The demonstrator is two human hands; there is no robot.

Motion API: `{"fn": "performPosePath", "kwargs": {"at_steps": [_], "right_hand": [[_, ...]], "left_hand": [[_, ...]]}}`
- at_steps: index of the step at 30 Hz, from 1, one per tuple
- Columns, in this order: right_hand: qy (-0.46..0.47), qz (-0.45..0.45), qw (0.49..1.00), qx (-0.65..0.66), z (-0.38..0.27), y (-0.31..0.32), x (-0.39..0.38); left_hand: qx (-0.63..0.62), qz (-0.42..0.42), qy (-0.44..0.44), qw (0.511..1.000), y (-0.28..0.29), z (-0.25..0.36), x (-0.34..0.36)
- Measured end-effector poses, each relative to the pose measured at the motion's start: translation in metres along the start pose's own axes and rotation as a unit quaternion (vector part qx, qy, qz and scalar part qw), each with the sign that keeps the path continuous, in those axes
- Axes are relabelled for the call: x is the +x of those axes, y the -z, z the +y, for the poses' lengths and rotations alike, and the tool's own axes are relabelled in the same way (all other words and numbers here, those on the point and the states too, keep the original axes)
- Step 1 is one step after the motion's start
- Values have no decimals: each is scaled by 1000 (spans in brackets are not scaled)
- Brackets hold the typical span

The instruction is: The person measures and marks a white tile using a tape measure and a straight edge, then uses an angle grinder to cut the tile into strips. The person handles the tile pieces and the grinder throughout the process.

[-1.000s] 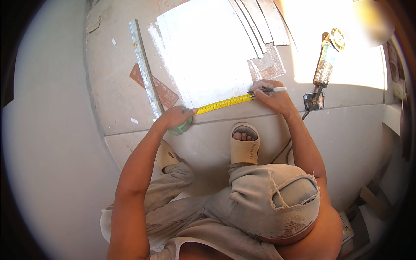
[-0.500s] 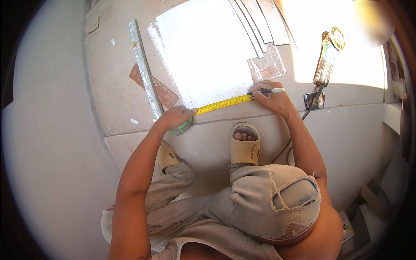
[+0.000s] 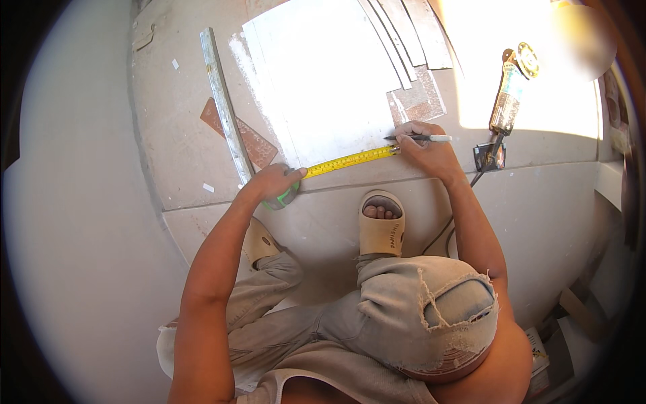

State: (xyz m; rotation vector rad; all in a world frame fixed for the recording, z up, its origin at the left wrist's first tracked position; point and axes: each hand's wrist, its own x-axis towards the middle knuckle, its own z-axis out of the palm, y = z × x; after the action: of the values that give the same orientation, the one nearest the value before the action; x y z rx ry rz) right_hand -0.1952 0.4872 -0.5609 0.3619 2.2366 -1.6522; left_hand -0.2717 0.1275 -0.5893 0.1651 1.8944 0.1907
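half the green tape measure case [image 3: 282, 196] hides under the left hand [image 3: 272, 182] gripping it; right hand [image 3: 424, 149] pinches a white marker [image 3: 422, 138], pinning the yellow blade [image 3: 350, 161] on a glare-washed pale tile [image 3: 323, 81].

A person crouching on a concrete floor [image 3: 202, 161] stretches a yellow tape measure [image 3: 350, 160] along the near edge of a large white tile [image 3: 323, 87]. The left hand [image 3: 274, 180] presses the green tape case down; the right hand [image 3: 424, 145] pins the blade's far end while gripping a marker [image 3: 420, 138]. A metal straightedge [image 3: 225, 108] lies left of the tile, an angle grinder [image 3: 508, 94] to the right.
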Motion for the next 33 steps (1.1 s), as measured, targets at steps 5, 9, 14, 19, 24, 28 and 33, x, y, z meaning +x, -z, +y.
{"fn": "performPosePath", "kwargs": {"at_steps": [5, 9, 14, 19, 24, 28, 33], "right_hand": [[38, 81, 995, 35, -7, 18, 8], [57, 171, 980, 86, -16, 42, 24], [90, 192, 964, 161, -33, 60, 54], [77, 175, 974, 121, -44, 57, 88], [74, 158, 981, 88, -54, 52, 117], [71, 156, 977, 123, -64, 50, 148], [113, 161, 973, 122, -80, 60, 208]], "left_hand": [[-15, -15, 24, 999, 9, 9, -8], [-28, 9, -59, 998, 29, 6, -12], [-60, 53, 19, 997, 118, 31, -3], [-80, 177, 43, 980, 220, 40, 33], [-38, 203, 60, 977, 282, 44, 63], [-8, 204, 64, 977, 300, 51, 73], [20, 218, 67, 973, 308, 51, 83]]}}
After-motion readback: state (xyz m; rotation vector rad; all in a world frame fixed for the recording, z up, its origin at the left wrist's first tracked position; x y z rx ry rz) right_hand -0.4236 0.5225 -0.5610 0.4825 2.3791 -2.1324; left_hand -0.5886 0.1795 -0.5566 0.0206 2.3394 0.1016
